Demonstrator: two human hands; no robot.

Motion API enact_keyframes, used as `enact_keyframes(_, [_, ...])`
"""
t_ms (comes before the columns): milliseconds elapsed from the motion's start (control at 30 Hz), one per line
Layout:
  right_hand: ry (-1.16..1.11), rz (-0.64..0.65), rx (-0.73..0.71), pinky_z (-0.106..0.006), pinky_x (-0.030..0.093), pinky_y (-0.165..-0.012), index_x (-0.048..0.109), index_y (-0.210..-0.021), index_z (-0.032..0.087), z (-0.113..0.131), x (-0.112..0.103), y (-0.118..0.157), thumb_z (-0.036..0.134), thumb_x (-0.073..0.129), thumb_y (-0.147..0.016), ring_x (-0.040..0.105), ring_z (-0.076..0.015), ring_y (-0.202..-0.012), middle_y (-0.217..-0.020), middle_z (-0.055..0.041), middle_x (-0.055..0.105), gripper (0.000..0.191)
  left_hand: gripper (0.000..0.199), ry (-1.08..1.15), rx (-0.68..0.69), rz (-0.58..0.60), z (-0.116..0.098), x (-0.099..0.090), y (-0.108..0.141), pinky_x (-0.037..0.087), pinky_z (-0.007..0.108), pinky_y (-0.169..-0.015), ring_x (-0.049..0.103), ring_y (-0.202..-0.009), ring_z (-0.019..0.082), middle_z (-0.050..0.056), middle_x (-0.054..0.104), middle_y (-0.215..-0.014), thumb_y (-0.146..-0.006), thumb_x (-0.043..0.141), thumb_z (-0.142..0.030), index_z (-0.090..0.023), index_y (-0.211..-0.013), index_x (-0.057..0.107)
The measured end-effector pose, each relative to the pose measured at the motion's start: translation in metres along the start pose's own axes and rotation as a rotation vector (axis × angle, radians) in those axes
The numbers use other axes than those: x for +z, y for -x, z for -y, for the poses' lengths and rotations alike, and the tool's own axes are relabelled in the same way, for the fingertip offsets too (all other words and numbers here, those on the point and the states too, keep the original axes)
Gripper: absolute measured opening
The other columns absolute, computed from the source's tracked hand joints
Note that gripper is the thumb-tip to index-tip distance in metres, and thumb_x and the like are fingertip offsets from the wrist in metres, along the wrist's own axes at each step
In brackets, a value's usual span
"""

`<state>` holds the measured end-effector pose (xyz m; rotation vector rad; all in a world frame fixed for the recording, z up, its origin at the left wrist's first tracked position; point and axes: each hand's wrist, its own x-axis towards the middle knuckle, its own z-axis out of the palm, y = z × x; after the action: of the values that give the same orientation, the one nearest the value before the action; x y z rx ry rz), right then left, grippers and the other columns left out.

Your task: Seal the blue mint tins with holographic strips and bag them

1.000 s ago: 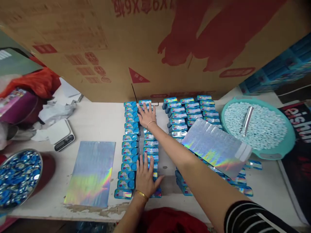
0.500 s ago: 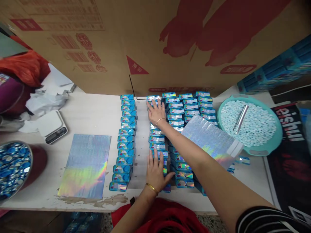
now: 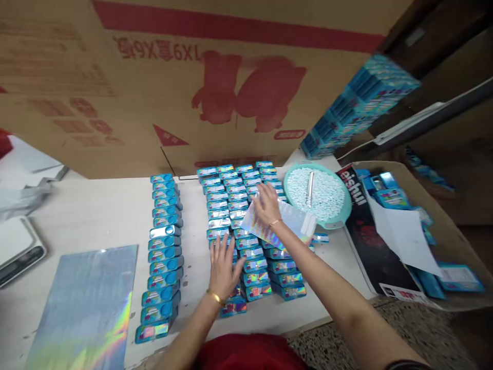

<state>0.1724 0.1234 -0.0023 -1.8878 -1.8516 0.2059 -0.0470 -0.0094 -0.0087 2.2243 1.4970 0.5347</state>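
Note:
My left hand [image 3: 225, 267] lies with fingers spread on the near part of the leftmost column of a block of small blue tins [image 3: 219, 222]. My right hand [image 3: 267, 205] is over the upper left part of a shiny holographic sheet [image 3: 290, 221] lying across the block. Its fingers are slightly bent and apart; whether the fingertips touch the sheet or the tins is unclear. The block has several columns of tins standing close together. A separate single column of blue tins [image 3: 165, 255] stands to the left, with a bare strip of table between.
A second holographic sheet [image 3: 84, 303] lies at left by a white scale [image 3: 19, 246]. A turquoise basin [image 3: 337, 224] of pale tablets holds a metal tube [image 3: 310, 187]. A tall cardboard box [image 3: 146, 103] walls the back; an open carton [image 3: 458, 234] stands at right.
My right hand has moved from the far end of the leftmost block column right to the sheet. That column now stands against its neighbour. The view has swung right.

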Motion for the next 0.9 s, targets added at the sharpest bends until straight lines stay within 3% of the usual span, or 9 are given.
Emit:
enact_keyframes(167, [0.103, -0.188, 0.14, -0.051, 0.039, -0.099, 0.059, -0.122, 0.015, -0.089, -0.066, 0.047, 0.04, 0.039, -0.093, 0.048, -0.0309, -0.115, -0.118, -0.0182, 0.059, 0.043, 0.048, -0.043, 0.268, 0.153, -0.043, 0.008, -0.136, 0.028, 0.05, -0.115, 0.027, -0.143, 0.027, 0.009, 0.044, -0.147, -0.093, 0.042, -0.027, -0.022, -0.14, 0.043])
enact_keyframes(267, [0.097, -0.193, 0.095, -0.051, 0.041, -0.1, 0.057, -0.125, 0.019, -0.1, -0.074, 0.07, 0.039, 0.04, -0.094, 0.048, -0.0298, -0.117, -0.121, -0.0161, 0.058, 0.041, 0.058, -0.178, 0.416, 0.268, -0.074, 0.035, -0.199, 0.02, 0.054, -0.117, 0.023, -0.144, 0.031, 0.011, 0.037, -0.151, -0.087, 0.054, -0.03, -0.019, -0.142, 0.039])
enact_keyframes(333, [0.092, -0.178, 0.069, -0.052, 0.04, -0.102, 0.054, -0.129, 0.023, -0.099, -0.074, 0.083, 0.039, 0.04, -0.094, 0.046, -0.0297, -0.123, -0.128, -0.0142, 0.055, 0.041, 0.07, -0.261, 0.455, 0.331, -0.085, 0.051, -0.223, 0.016, 0.059, -0.116, 0.029, -0.141, 0.034, 0.015, 0.042, -0.147, -0.08, 0.065, -0.034, -0.018, -0.142, 0.037])
enact_keyframes(433, [0.1, -0.178, 0.093, -0.055, 0.038, -0.105, 0.046, -0.137, 0.026, -0.099, -0.074, 0.095, 0.04, 0.042, -0.093, 0.036, -0.0311, -0.134, -0.141, -0.0129, 0.045, 0.046, 0.047, -0.327, 0.492, 0.395, -0.09, 0.059, -0.234, 0.015, 0.061, -0.114, 0.05, -0.123, 0.031, 0.014, 0.061, -0.121, -0.082, 0.062, -0.026, -0.019, -0.127, 0.054])
enact_keyframes(533, [0.11, -0.204, 0.143, -0.056, 0.034, -0.108, 0.037, -0.143, 0.023, -0.101, -0.075, 0.09, 0.044, 0.045, -0.092, 0.024, -0.0324, -0.142, -0.151, -0.0138, 0.033, 0.056, 0.022, -0.316, 0.584, 0.401, -0.085, 0.049, -0.233, 0.023, 0.054, -0.113, 0.056, -0.112, 0.026, 0.012, 0.064, -0.109, -0.088, 0.05, -0.019, -0.018, -0.105, 0.065])
enact_keyframes(600, [0.122, -0.195, 0.154, -0.056, 0.032, -0.109, 0.031, -0.146, 0.021, -0.103, -0.075, 0.079, 0.047, 0.045, -0.092, 0.019, -0.0322, -0.144, -0.154, -0.0142, 0.027, 0.062, 0.033, -0.283, 0.607, 0.377, -0.081, 0.042, -0.233, 0.023, 0.053, -0.114, 0.048, -0.124, 0.029, 0.015, 0.058, -0.124, -0.086, 0.057, -0.027, -0.016, -0.117, 0.06])
enact_keyframes(733, [0.162, -0.151, 0.149, -0.055, 0.028, -0.112, 0.024, -0.149, 0.017, -0.102, -0.072, 0.06, 0.045, 0.039, -0.094, 0.012, -0.0311, -0.146, -0.156, -0.0159, 0.022, 0.064, 0.089, -0.268, 0.568, 0.461, -0.078, 0.046, -0.236, 0.014, 0.058, -0.115, 0.027, -0.14, 0.036, 0.019, 0.04, -0.146, -0.069, 0.075, -0.044, -0.012, -0.143, 0.035])
enact_keyframes(800, [0.181, -0.143, 0.157, -0.054, 0.027, -0.112, 0.023, -0.15, 0.016, -0.102, -0.072, 0.061, 0.044, 0.037, -0.095, 0.011, -0.0304, -0.146, -0.156, -0.0163, 0.024, 0.063, 0.083, -0.283, 0.559, 0.487, -0.085, 0.05, -0.237, 0.013, 0.058, -0.115, 0.034, -0.135, 0.035, 0.019, 0.047, -0.138, -0.072, 0.072, -0.042, -0.012, -0.141, 0.037])
enact_keyframes(900, [0.182, -0.14, 0.178, -0.055, 0.028, -0.111, 0.026, -0.149, 0.013, -0.106, -0.075, 0.072, 0.046, 0.037, -0.095, 0.014, -0.0315, -0.146, -0.154, -0.0177, 0.029, 0.064, 0.045, -0.303, 0.56, 0.509, -0.103, 0.043, -0.236, 0.022, 0.054, -0.112, 0.049, -0.12, 0.031, 0.016, 0.06, -0.117, -0.081, 0.061, -0.032, -0.012, -0.121, 0.057])
